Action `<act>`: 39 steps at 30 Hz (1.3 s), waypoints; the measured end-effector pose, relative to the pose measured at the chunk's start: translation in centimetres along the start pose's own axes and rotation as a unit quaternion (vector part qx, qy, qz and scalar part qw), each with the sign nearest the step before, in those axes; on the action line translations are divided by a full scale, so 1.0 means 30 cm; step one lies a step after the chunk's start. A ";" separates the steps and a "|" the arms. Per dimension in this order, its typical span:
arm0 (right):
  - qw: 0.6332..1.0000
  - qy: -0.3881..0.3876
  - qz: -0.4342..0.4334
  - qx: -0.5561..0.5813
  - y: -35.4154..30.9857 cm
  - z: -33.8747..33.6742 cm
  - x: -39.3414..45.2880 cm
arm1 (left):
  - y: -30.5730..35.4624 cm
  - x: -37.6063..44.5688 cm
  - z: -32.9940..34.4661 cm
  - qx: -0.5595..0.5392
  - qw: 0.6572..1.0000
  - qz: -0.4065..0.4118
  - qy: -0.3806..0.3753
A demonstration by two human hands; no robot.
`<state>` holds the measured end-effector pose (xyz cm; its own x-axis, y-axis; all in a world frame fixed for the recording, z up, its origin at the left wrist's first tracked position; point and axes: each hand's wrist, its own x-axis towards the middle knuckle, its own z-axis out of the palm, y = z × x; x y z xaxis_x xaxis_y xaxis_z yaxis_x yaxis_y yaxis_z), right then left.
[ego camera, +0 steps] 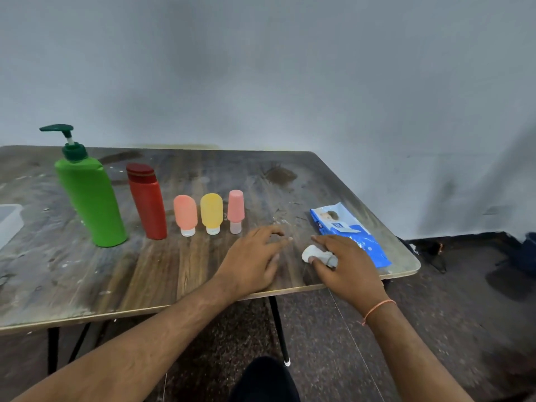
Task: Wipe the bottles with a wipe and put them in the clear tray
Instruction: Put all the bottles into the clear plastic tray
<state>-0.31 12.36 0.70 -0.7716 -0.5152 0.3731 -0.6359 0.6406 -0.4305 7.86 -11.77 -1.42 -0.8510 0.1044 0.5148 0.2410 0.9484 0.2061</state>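
Five bottles (pixel 185 211) stand in one row on the bench (pixel 58 274). The right hand (pixel 345 264) pinches one wipe (pixel 311 253); the left hand (pixel 252 256) lies released. Seemingly one clear tray (pixel 10 220) at the far-left edge.

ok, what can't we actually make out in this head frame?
- clear tray: cut off by the left edge, contents unseen.
- wipe: mostly covered by the right hand; extent unclear.
- wipe pack: label text too small and blurred; near end behind the right hand.
- table: left side runs out of frame.
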 end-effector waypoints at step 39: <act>0.962 -0.171 -0.124 -0.173 -0.729 0.529 -0.070 | -0.268 -0.613 -0.336 0.147 0.928 -0.314 -0.136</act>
<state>14.94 -9.62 -3.71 -0.5948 -0.7962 0.1109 -0.8032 0.5942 -0.0420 26.26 -24.32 -4.16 -0.8766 -0.4628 0.1321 -0.4464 0.8844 0.1367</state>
